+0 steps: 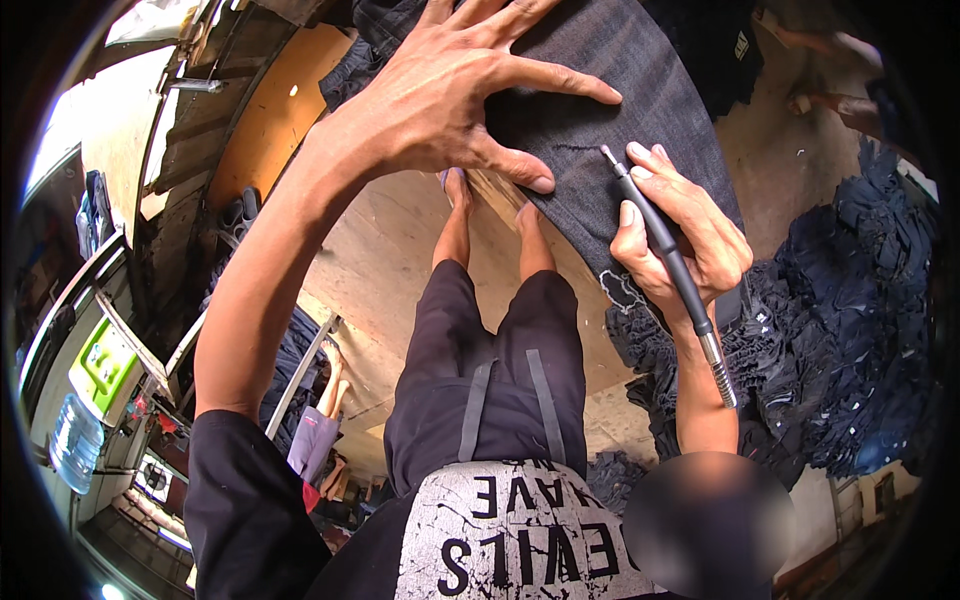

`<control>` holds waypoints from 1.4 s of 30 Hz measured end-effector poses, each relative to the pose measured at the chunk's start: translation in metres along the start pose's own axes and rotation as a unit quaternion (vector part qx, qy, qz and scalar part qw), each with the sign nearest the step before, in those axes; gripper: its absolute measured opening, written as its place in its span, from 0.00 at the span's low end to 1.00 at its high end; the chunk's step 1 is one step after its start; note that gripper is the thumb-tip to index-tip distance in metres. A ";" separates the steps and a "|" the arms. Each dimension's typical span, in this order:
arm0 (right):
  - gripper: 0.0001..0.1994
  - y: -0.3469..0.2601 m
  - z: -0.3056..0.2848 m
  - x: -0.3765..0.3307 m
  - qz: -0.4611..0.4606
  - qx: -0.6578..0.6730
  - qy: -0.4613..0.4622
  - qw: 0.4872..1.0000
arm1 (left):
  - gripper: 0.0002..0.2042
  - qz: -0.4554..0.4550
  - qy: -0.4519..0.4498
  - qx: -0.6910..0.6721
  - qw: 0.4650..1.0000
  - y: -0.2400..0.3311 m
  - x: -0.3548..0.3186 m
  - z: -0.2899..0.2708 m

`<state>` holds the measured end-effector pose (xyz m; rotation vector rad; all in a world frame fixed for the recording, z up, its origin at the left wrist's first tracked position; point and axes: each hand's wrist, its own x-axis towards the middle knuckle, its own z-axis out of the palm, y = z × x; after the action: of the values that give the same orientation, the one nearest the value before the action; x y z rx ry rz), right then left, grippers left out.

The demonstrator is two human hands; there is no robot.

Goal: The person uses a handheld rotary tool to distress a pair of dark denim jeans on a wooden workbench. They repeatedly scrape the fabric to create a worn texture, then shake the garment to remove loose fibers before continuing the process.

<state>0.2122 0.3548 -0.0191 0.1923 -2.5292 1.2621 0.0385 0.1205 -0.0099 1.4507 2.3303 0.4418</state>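
Clear blue water jug [76,443]: lime-green tray [122,354] just above it, orange-brown panel [262,145] farther up-right, person in purple [312,440] well right.

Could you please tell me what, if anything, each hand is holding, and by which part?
The right hand holds a pen-like tool by the front of its black barrel. The left hand, spread over the denim, holds nothing.

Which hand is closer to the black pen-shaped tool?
The right hand: it is holding the pen-shaped tool. The left hand is apart from it, spread on the dark cloth, to the left of the tool's tip.
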 end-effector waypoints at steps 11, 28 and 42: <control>0.14 -0.002 0.020 0.018 0.004 0.010 0.005 1.000 | 0.45 0.018 0.017 -0.049 0.998 -0.013 0.006 0.001; 0.15 -0.007 0.019 0.019 0.014 -0.021 0.001 1.000 | 0.45 -0.001 -0.002 0.002 1.000 -0.014 0.005 0.007; 0.15 -0.009 0.015 0.008 0.032 -0.030 -0.005 0.999 | 0.45 0.013 0.022 -0.025 0.999 -0.013 0.005 0.005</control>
<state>0.2039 0.3377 -0.0183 0.1048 -2.5974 1.2080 0.0291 0.1197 -0.0207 1.4628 2.3203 0.5399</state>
